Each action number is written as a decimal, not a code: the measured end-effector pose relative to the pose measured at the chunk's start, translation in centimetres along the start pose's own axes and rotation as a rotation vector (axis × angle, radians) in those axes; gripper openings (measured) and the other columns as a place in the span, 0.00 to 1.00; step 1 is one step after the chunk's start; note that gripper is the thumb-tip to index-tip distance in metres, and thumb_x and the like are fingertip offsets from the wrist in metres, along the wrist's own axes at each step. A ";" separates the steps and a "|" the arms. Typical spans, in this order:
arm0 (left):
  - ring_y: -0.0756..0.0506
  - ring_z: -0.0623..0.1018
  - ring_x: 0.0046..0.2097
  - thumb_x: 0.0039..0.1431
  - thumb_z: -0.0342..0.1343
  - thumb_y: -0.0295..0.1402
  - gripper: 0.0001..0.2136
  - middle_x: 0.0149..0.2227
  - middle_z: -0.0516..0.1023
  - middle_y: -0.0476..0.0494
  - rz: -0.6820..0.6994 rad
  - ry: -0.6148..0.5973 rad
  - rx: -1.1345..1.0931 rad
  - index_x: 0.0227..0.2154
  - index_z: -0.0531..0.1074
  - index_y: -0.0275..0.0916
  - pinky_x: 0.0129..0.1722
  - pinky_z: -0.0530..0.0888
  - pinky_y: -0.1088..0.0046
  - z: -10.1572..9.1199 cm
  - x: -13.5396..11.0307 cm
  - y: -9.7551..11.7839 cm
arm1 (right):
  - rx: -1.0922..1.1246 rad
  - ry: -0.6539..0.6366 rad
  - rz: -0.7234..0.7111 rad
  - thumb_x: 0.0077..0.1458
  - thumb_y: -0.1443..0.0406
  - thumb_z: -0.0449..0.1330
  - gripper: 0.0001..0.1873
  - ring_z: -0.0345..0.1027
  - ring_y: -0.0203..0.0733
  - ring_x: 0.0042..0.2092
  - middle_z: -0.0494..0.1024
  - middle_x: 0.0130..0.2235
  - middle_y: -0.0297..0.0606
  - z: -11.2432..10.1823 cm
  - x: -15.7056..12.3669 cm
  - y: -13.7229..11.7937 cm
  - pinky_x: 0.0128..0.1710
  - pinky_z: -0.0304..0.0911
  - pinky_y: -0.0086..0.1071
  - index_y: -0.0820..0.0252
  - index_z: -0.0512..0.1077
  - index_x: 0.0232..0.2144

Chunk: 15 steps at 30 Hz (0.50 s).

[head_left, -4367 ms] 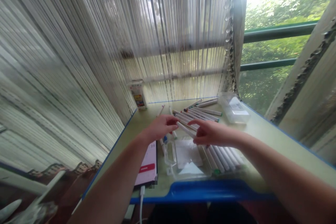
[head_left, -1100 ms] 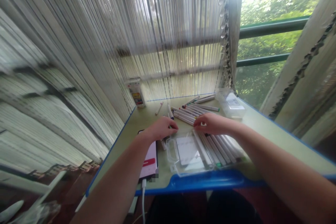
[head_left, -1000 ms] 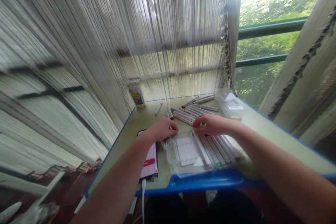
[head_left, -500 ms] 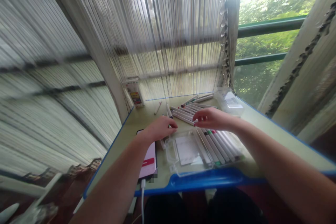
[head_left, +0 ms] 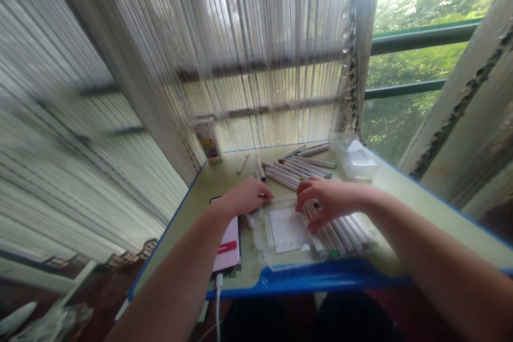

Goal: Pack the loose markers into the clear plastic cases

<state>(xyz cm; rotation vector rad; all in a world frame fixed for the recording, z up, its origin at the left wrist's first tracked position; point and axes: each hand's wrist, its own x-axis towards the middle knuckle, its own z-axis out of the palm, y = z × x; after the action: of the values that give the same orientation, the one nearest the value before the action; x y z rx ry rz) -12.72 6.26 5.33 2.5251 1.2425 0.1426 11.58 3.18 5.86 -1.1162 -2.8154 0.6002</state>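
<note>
A clear plastic case (head_left: 285, 231) lies open on a green table (head_left: 404, 192), with a row of white marker pens (head_left: 345, 231) packed in its right half. My right hand (head_left: 326, 199) rests on those pens, fingers spread and curled down onto them. My left hand (head_left: 249, 196) lies at the case's far left corner, fingers curled over a pen there. Several loose white markers (head_left: 298, 166) lie on the table beyond both hands.
A phone (head_left: 226, 243) with a red bar on its screen lies left of the case, a cable plugged into it. A small printed box (head_left: 208, 141) stands against the curtain. A clear lidded box (head_left: 355, 156) sits at the back right. Blue trim (head_left: 320, 278) edges the table.
My right hand has come back from the loose markers and dropped onto the row of pens in the case. My left hand has stayed at the case's corner.
</note>
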 end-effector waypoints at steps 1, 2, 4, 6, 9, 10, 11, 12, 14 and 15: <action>0.48 0.78 0.40 0.54 0.54 0.25 0.13 0.39 0.82 0.44 0.005 -0.004 -0.010 0.38 0.81 0.37 0.42 0.71 0.78 -0.1 -0.1 0.0 | 0.002 -0.003 0.008 0.42 0.50 0.67 0.25 0.62 0.53 0.54 0.71 0.49 0.42 0.1 0.1 -0.1 0.52 0.59 0.41 0.53 0.77 0.42; 0.48 0.78 0.41 0.54 0.53 0.25 0.13 0.39 0.82 0.44 0.010 -0.008 -0.018 0.38 0.80 0.37 0.43 0.71 0.78 -0.1 -0.1 0.0 | 0.002 -0.004 0.022 0.42 0.50 0.68 0.25 0.62 0.53 0.54 0.71 0.48 0.43 0.2 0.2 -0.1 0.51 0.59 0.41 0.54 0.77 0.42; 0.48 0.78 0.40 0.54 0.53 0.25 0.13 0.39 0.82 0.44 0.015 -0.010 -0.025 0.38 0.80 0.37 0.43 0.71 0.77 -0.2 -0.2 0.0 | -0.002 0.000 0.060 0.40 0.49 0.68 0.27 0.61 0.54 0.53 0.71 0.48 0.44 0.4 0.3 -0.2 0.50 0.60 0.40 0.55 0.75 0.43; 0.48 0.78 0.40 0.54 0.53 0.26 0.12 0.39 0.82 0.44 0.017 -0.008 -0.025 0.37 0.81 0.38 0.43 0.71 0.77 -0.2 -0.2 0.0 | -0.005 0.008 0.084 0.40 0.48 0.68 0.30 0.61 0.55 0.53 0.71 0.47 0.45 0.5 0.4 0.0 0.49 0.61 0.41 0.56 0.74 0.43; 0.48 0.78 0.40 0.53 0.54 0.26 0.12 0.39 0.82 0.44 -0.004 -0.008 -0.039 0.37 0.81 0.37 0.43 0.71 0.77 -0.2 -0.1 0.0 | -0.003 0.010 0.073 0.39 0.48 0.68 0.30 0.62 0.54 0.52 0.71 0.47 0.45 0.5 0.4 0.3 0.48 0.61 0.40 0.56 0.74 0.43; 0.48 0.78 0.40 0.54 0.54 0.26 0.12 0.39 0.82 0.43 -0.013 -0.010 -0.047 0.37 0.80 0.37 0.43 0.71 0.77 -0.2 -0.1 0.0 | 0.003 0.012 0.058 0.39 0.48 0.68 0.29 0.62 0.54 0.52 0.71 0.47 0.44 0.4 0.4 0.4 0.49 0.60 0.40 0.56 0.75 0.42; 0.47 0.78 0.40 0.54 0.54 0.27 0.11 0.38 0.82 0.43 -0.024 -0.005 -0.055 0.37 0.80 0.36 0.42 0.71 0.76 -0.2 -0.1 0.0 | 0.016 0.015 0.042 0.40 0.48 0.68 0.28 0.63 0.53 0.52 0.72 0.47 0.43 0.3 0.3 0.4 0.49 0.60 0.40 0.55 0.75 0.42; 0.47 0.78 0.39 0.55 0.54 0.28 0.11 0.38 0.82 0.43 -0.038 0.009 -0.063 0.37 0.80 0.36 0.42 0.71 0.76 -0.3 -0.1 -0.1 | 0.038 0.021 0.025 0.42 0.48 0.67 0.26 0.64 0.51 0.51 0.72 0.47 0.42 0.1 0.3 0.5 0.49 0.60 0.39 0.54 0.76 0.41; 0.47 0.78 0.39 0.56 0.52 0.29 0.12 0.38 0.82 0.45 -0.079 0.071 -0.074 0.38 0.79 0.36 0.42 0.72 0.75 -0.5 0.0 -0.2 | 0.101 0.075 0.024 0.49 0.48 0.63 0.21 0.67 0.47 0.47 0.74 0.44 0.41 -0.1 0.5 0.6 0.47 0.62 0.36 0.54 0.77 0.39; 0.47 0.78 0.40 0.56 0.51 0.29 0.13 0.39 0.82 0.45 -0.106 0.119 -0.076 0.40 0.79 0.36 0.42 0.72 0.75 -0.6 0.0 -0.4 | 0.121 0.138 0.050 0.53 0.49 0.60 0.19 0.69 0.44 0.44 0.75 0.42 0.40 -0.1 0.7 0.7 0.44 0.62 0.34 0.55 0.77 0.38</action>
<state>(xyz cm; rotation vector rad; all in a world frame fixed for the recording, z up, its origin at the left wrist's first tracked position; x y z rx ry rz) -13.11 6.65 5.77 2.4104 1.3853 0.3129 11.53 4.17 5.67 -1.1606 -2.6055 0.6604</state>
